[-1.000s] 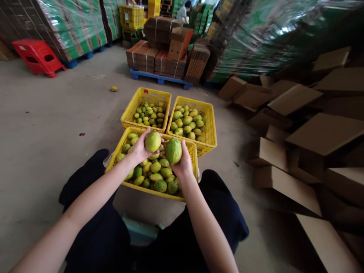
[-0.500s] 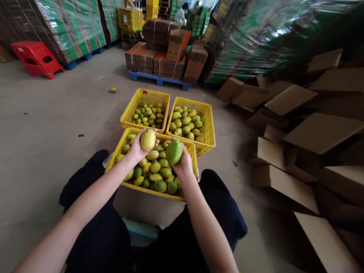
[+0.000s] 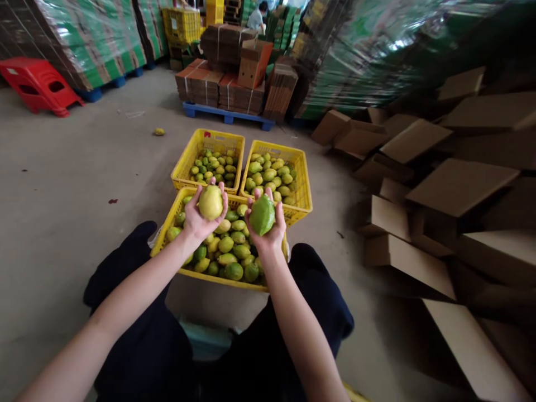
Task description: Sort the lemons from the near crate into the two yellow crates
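Currently, yellow fruit [image 3: 210,202] is cupped in half-curled left hand [image 3: 197,221], green fruit [image 3: 262,215] in half-curled right hand [image 3: 272,238], nearer far-right crate [image 3: 303,184].

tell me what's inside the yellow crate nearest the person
The nearest crate holds yellow and green fruits. The left hand and right hand hide some, and anything beneath the top layer cannot be seen.

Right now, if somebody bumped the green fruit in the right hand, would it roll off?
It might: the green fruit is rounded, so it could roll. It looks shiny, so it may be slippery. But the right hand cups it, which would probably help.
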`<state>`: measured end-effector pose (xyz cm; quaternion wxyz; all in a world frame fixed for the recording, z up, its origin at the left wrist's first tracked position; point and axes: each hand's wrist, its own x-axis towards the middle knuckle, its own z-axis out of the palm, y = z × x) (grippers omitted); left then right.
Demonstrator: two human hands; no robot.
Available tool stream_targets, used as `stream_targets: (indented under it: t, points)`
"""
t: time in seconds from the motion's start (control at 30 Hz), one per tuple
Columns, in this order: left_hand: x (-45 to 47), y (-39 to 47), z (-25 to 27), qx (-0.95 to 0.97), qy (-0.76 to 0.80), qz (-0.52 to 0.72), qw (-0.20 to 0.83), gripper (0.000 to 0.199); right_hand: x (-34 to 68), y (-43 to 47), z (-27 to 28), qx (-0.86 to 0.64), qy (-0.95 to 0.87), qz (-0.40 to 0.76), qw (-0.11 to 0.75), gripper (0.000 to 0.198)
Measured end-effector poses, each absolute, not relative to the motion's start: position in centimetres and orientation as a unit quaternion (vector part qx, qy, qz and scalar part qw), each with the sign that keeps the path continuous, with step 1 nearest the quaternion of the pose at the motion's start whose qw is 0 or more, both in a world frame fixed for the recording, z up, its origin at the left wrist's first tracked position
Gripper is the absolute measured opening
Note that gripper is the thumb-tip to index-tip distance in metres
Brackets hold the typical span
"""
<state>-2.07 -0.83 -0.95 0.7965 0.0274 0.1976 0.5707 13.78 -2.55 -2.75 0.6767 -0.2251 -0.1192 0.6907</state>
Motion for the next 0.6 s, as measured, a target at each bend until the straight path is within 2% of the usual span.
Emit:
stream_targets:
  t: [0.2,0.4,0.6]
  points:
    - [-0.8,0.0,-2.3,-0.039,0.221,0.592,0.774,0.034,12.5,-2.1,-3.4,-0.246,-0.102,0.676,0.687,0.021]
    - [0.7,-0.3,-3.3,-0.012,0.264,0.575,0.775,0.029,12.1,-1.7,-4.1,-0.295,-0.106,0.655,0.687,0.024]
    - [1.0,-0.4,-3.3,0.004,0.277,0.576,0.769,0.023,11.8,-1.6,-4.2,-0.290,-0.113,0.659,0.685,0.020]
